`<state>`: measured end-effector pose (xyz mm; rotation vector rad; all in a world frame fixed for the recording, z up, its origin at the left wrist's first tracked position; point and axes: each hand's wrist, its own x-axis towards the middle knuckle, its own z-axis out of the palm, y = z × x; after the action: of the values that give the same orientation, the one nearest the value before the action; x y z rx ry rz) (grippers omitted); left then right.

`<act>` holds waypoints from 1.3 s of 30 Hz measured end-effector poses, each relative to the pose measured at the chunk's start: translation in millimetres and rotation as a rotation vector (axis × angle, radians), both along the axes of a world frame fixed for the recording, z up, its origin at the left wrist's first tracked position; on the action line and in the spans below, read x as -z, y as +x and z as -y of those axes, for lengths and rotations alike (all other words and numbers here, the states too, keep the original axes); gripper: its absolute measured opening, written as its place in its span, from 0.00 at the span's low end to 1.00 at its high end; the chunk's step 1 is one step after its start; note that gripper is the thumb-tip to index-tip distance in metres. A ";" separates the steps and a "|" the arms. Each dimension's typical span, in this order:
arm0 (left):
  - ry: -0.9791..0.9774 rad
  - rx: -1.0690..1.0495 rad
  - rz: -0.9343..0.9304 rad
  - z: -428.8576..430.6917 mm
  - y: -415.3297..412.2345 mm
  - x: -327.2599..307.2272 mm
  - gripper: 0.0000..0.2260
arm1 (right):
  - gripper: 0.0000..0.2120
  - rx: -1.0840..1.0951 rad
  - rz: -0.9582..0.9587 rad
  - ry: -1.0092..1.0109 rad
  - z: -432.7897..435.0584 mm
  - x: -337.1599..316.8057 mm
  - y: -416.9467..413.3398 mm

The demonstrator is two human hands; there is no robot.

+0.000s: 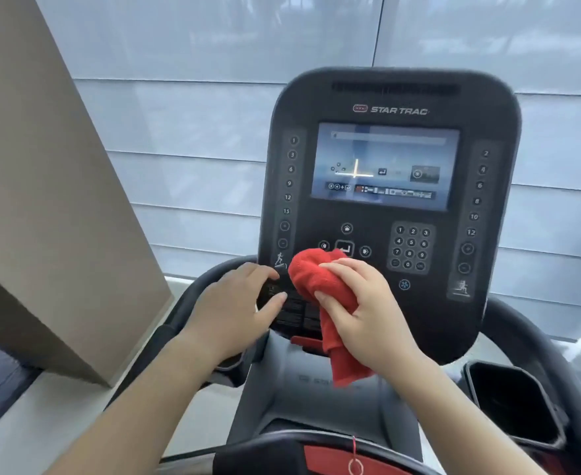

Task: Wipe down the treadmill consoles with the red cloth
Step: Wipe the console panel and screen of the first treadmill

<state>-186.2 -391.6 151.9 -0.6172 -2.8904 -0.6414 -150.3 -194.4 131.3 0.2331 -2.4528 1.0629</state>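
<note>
Right hand [367, 310] grips the bunched red cloth [319, 286], pressing it against the lower treadmill console [385, 97]. Left hand [237, 303], fingers relaxed, rests on the console's lower left edge, just beside the cloth.

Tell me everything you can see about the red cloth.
The red cloth looks like soft terry fabric, plain bright red. It is bunched into a wad that the right hand grips with curled fingers, held against the lower part of the treadmill console just below the enter button. A loose tail hangs down below the hand.
</note>
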 end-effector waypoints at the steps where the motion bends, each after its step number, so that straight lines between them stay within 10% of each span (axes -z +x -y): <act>1: 0.004 0.015 -0.010 2.4 -13.3 -6.0 0.19 | 0.17 0.020 -0.016 0.003 3.9 -5.9 -10.5; 23: 0.040 0.285 -0.340 4.3 -203.2 -87.0 0.20 | 0.17 0.376 -0.444 0.248 3.9 -96.8 -158.6; 39: 0.052 0.310 -0.442 -19.5 -248.4 -77.8 0.33 | 0.26 0.653 -0.302 0.510 7.0 -90.0 -229.6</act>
<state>-434.5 -372.1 229.7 -1.0607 -2.3838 -0.5294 -379.9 -201.4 221.3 -0.2293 -2.2234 0.1120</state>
